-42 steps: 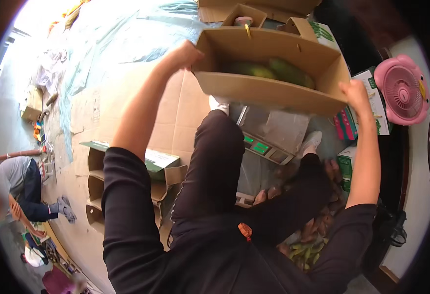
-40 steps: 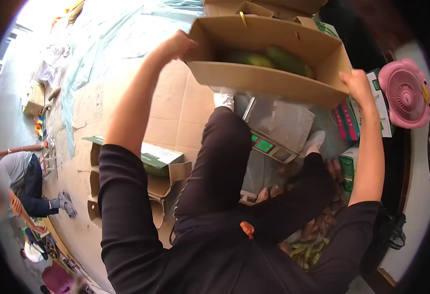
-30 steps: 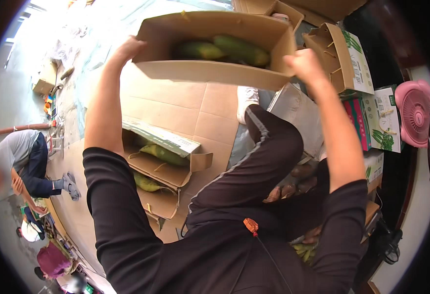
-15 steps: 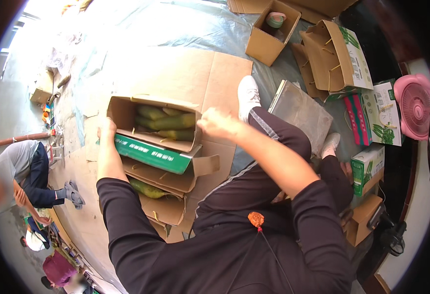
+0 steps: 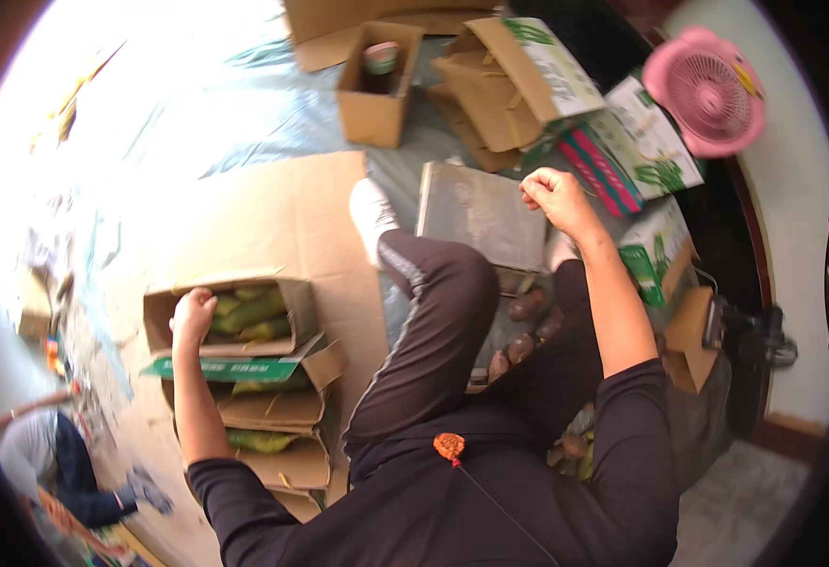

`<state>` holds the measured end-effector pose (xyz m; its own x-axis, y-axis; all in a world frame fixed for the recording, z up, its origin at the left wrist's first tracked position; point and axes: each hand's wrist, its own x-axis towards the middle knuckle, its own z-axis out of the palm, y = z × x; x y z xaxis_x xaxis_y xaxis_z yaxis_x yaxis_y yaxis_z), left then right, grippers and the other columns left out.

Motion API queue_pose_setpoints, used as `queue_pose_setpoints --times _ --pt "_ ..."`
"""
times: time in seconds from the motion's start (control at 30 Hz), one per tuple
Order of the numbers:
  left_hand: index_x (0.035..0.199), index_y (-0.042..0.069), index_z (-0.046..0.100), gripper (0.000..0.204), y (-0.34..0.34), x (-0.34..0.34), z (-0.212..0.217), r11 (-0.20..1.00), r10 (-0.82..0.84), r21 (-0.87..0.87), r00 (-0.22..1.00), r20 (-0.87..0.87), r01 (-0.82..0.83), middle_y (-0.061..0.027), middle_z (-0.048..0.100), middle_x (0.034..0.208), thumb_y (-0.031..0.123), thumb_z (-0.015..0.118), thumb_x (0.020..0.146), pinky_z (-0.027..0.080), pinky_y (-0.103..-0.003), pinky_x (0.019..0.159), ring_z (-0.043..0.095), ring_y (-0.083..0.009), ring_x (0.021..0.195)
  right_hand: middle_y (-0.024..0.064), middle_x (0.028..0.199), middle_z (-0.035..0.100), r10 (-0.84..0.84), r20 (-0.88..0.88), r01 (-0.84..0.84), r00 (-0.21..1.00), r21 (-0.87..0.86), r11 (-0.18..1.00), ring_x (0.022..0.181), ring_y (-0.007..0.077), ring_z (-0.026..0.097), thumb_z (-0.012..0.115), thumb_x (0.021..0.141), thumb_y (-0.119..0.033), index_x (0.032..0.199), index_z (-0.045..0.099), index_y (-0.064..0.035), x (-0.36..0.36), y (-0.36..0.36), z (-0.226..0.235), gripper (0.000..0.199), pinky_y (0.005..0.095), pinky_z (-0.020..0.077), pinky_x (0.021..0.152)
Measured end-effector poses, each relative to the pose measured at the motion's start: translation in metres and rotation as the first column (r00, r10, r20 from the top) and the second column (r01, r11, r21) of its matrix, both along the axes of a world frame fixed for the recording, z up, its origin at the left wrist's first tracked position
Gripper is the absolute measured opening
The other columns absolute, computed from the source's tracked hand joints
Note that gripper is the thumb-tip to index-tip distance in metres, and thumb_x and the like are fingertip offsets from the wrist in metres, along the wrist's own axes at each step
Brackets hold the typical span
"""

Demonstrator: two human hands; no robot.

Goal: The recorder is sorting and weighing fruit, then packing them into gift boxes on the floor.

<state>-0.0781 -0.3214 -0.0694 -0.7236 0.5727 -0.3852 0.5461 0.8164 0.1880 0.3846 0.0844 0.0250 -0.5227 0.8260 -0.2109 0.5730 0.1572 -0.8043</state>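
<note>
My left hand (image 5: 192, 317) is closed in front of the opening of a cardboard box (image 5: 302, 317) on my left. Whether its curled fingers hold anything is hidden. Inside that box lie several long green radish-like vegetables (image 5: 256, 315). A green printed flap (image 5: 235, 369) hangs below its opening, towards me. My right hand (image 5: 554, 197) is raised on the right with its fingers curled in, and nothing shows in them. Beneath and beside it is a flat grey slab (image 5: 481, 213), between my feet. More open boxes (image 5: 273, 409) with green vegetables stand in a row nearer me.
Brownish tubers (image 5: 520, 348) lie between my legs. Ahead stand a small carton (image 5: 372, 111) with a round container inside and an open printed carton (image 5: 509, 90). A pink fan (image 5: 708, 94) is at the far right. Another person (image 5: 41, 463) crouches at the lower left.
My right hand has left the box's right edge and swung far right over the slab. My left hand has come off the box's left side to its opening. The view has turned rightward.
</note>
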Motion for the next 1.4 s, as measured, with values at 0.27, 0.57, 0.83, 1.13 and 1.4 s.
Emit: queue_pose_setpoints --times 0.27,0.57,0.83,1.13,1.4 --pt "0.104 0.008 0.064 0.033 0.085 0.058 0.022 0.960 -0.270 0.082 0.963 0.021 0.268 -0.0143 0.066 0.093 0.029 0.060 0.079 0.047 -0.041 0.080 0.061 -0.0310 0.090 0.0053 0.071 0.064 -0.402 0.283 0.383 0.871 0.122 0.915 0.062 0.0120 0.060 0.059 0.084 -0.013 0.086 0.063 0.0004 0.198 0.007 -0.024 0.014 0.0267 0.0486 0.059" --pt "0.107 0.004 0.064 0.029 0.201 0.148 0.062 0.852 -0.479 0.351 0.849 0.222 0.388 -0.0170 0.067 0.096 0.018 0.064 0.082 0.050 -0.034 0.079 0.065 -0.0238 0.090 0.0008 0.082 0.064 -0.593 0.043 0.592 0.804 -0.157 0.791 0.070 0.0076 0.058 0.055 0.090 -0.022 0.097 0.063 -0.0069 0.246 -0.024 -0.013 0.019 0.0211 0.0434 0.060" --pt "0.118 0.003 0.059 0.037 0.335 0.234 0.086 0.782 -0.578 0.579 0.620 0.531 0.233 -0.0090 0.064 0.108 0.020 0.062 0.086 0.044 -0.029 0.085 0.057 -0.0159 0.101 0.0022 0.079 0.063 -0.219 -0.311 0.180 0.925 -0.150 0.972 0.071 0.0079 0.057 0.057 0.089 -0.014 0.095 0.062 -0.0020 0.151 -0.027 -0.037 0.014 0.0242 0.0472 0.066" --pt "0.134 0.012 0.043 0.065 0.490 0.315 0.040 0.904 -0.369 0.419 0.637 0.676 0.079 -0.0035 0.056 0.121 0.043 0.065 0.081 0.030 -0.054 0.094 0.050 -0.0219 0.110 0.0135 0.085 0.066 -0.025 -0.174 0.019 0.985 -0.036 0.999 0.081 0.0302 0.064 0.059 0.083 -0.020 0.092 0.064 -0.0067 0.141 -0.044 -0.035 0.017 0.0374 0.0488 0.070" --pt "0.132 -0.002 0.041 0.070 0.595 0.361 -0.050 0.885 -0.174 0.404 0.641 0.748 -0.231 -0.0132 0.055 0.116 0.034 0.069 0.079 0.041 -0.041 0.091 0.053 -0.0247 0.101 0.0101 0.085 0.064 0.105 -0.119 -0.103 0.987 0.020 0.994 0.084 0.0291 0.062 0.058 0.085 -0.024 0.098 0.061 -0.0095 0.151 -0.045 -0.032 0.020 0.0405 0.0481 0.072"
